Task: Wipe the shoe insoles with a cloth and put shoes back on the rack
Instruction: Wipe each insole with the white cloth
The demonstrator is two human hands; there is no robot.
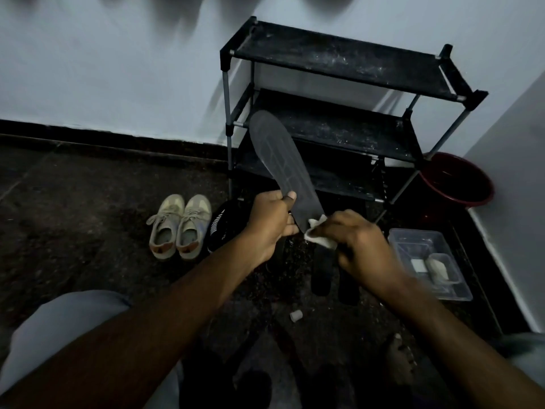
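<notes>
My left hand grips a dark grey insole near its heel end and holds it up, toe pointing away toward the rack. My right hand holds a small white cloth against the insole's lower end. Behind stands a black three-tier shoe rack with dusty bare shelves. A pair of beige sneakers sits on the floor to the left. A black shoe lies partly hidden behind my left wrist. Two dark insoles lie on the floor under my right hand.
A clear plastic box holding small items sits at the right by the wall. A dark red basin stands in the corner beside the rack. A small pale cap lies on the dark speckled floor. My grey-clad knee is at lower left.
</notes>
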